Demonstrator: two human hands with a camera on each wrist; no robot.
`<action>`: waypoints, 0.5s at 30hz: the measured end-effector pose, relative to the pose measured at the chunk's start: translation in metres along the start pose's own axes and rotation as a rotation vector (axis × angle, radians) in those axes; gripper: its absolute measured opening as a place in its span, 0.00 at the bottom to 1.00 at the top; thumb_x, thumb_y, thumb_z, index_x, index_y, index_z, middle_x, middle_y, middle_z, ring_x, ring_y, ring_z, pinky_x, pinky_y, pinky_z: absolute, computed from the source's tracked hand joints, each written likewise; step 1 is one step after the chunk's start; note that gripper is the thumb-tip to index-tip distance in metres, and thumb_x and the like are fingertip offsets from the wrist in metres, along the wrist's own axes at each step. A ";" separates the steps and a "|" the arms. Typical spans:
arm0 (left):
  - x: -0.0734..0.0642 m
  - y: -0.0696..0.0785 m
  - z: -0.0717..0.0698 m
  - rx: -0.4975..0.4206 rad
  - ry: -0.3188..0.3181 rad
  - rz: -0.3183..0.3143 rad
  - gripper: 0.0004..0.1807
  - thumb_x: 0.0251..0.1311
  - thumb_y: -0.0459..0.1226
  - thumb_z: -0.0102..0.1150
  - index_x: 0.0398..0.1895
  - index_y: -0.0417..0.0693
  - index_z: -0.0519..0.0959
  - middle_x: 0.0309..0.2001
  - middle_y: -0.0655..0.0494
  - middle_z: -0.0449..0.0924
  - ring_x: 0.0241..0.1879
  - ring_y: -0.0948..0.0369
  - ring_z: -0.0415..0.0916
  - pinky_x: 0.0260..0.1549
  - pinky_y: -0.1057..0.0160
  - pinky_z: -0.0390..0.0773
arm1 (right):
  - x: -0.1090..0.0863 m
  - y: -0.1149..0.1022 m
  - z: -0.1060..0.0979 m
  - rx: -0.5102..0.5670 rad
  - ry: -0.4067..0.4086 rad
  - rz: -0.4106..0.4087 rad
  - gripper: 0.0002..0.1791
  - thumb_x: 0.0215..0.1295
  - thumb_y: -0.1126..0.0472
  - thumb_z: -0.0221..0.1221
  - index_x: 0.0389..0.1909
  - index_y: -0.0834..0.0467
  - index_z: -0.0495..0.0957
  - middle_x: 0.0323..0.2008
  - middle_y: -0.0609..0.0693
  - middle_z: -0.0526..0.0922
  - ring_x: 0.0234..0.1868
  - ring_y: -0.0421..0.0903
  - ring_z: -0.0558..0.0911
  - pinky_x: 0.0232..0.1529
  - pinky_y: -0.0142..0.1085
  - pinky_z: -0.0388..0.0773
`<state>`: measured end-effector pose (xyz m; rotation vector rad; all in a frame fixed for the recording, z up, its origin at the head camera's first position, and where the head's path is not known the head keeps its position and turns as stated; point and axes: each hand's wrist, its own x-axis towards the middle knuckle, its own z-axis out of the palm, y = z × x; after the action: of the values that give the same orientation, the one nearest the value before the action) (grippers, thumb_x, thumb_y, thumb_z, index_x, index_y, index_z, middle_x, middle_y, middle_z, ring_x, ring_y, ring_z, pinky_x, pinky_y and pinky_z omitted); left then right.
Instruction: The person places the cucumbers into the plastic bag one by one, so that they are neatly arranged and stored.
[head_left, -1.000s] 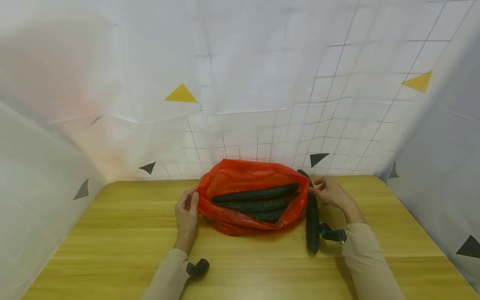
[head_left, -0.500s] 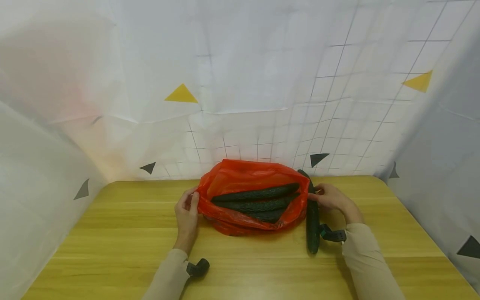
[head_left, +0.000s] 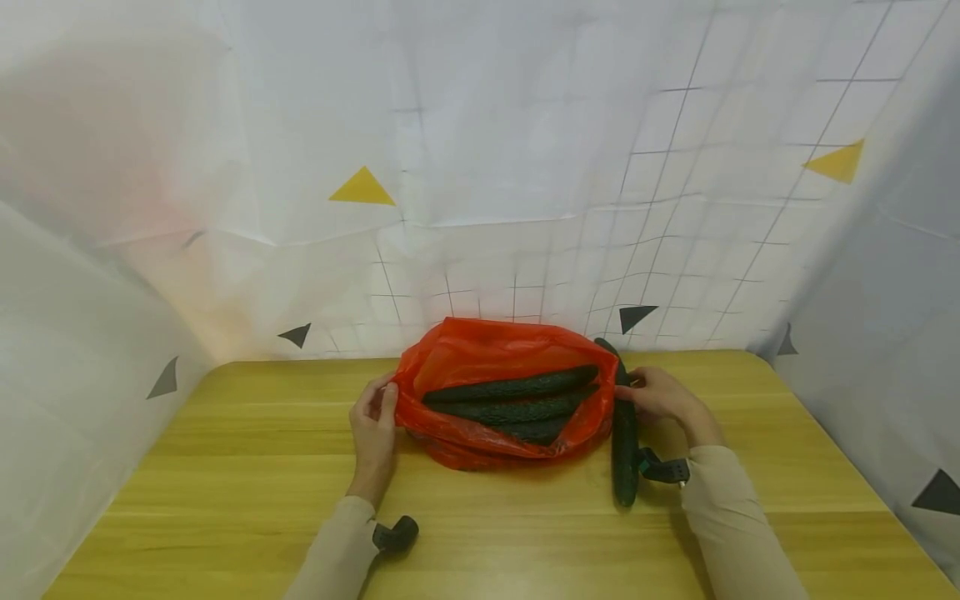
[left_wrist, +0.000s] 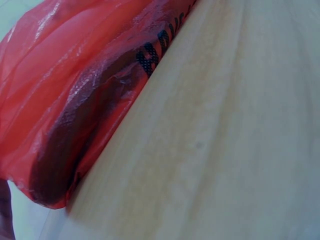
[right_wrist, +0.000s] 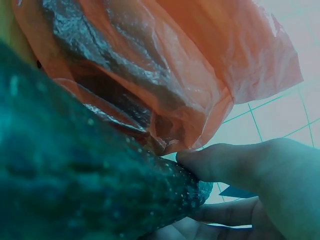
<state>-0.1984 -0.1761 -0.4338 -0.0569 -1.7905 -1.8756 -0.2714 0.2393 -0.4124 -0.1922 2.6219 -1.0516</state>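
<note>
A red plastic bag (head_left: 495, 333) lies on the table with its mouth spread toward me. Inside it, several dark green cucumbers (head_left: 517, 387) lie side by side; the lowest is partly covered by the bag's front edge. My left hand (head_left: 373, 425) pinches the bag's left rim, thumb in front. Outside the bag, along its right side, lies another cucumber (head_left: 625, 454), pointing away from me. My right hand (head_left: 663, 400) holds this one near its far part; in the right wrist view the thumb (right_wrist: 220, 162) is on one side and the fingers on the other.
The wooden table (head_left: 225, 467) extends to both sides and in front of the bag. White sheeting (head_left: 480, 167) with grid lines and triangle markers rises behind the table's far edge and at both sides.
My right hand has come down slightly from beside the bag's right rim and now grasps the outside cucumber. The left hand, the bag and the cucumbers look unmoved.
</note>
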 end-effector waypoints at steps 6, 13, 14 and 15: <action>0.000 0.000 -0.001 -0.001 -0.011 -0.002 0.14 0.65 0.33 0.54 0.50 0.33 0.77 0.41 0.63 0.80 0.39 0.68 0.75 0.42 0.76 0.77 | 0.001 0.001 0.001 -0.033 0.031 0.003 0.30 0.66 0.54 0.54 0.57 0.76 0.66 0.47 0.71 0.77 0.37 0.50 0.82 0.37 0.40 0.83; 0.000 0.000 0.000 0.006 -0.007 -0.003 0.14 0.65 0.33 0.54 0.49 0.33 0.77 0.40 0.64 0.80 0.38 0.68 0.75 0.41 0.77 0.77 | 0.001 0.003 0.001 -0.015 0.049 0.016 0.32 0.66 0.53 0.53 0.57 0.78 0.64 0.47 0.71 0.77 0.36 0.50 0.82 0.37 0.41 0.83; 0.000 0.000 0.000 0.006 -0.006 -0.003 0.14 0.65 0.33 0.54 0.49 0.33 0.77 0.40 0.65 0.80 0.38 0.69 0.75 0.41 0.77 0.76 | 0.001 0.004 0.001 -0.016 0.054 0.015 0.32 0.66 0.53 0.53 0.56 0.78 0.65 0.47 0.71 0.77 0.36 0.50 0.82 0.37 0.40 0.83; 0.000 0.000 0.000 0.007 -0.007 -0.004 0.14 0.65 0.33 0.54 0.49 0.33 0.77 0.40 0.65 0.80 0.38 0.69 0.75 0.41 0.77 0.76 | 0.001 0.005 0.001 -0.008 0.059 0.017 0.32 0.66 0.53 0.53 0.56 0.78 0.65 0.47 0.71 0.77 0.36 0.49 0.82 0.36 0.40 0.83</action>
<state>-0.1985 -0.1765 -0.4340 -0.0572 -1.8030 -1.8743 -0.2721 0.2420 -0.4172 -0.1424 2.6752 -1.0572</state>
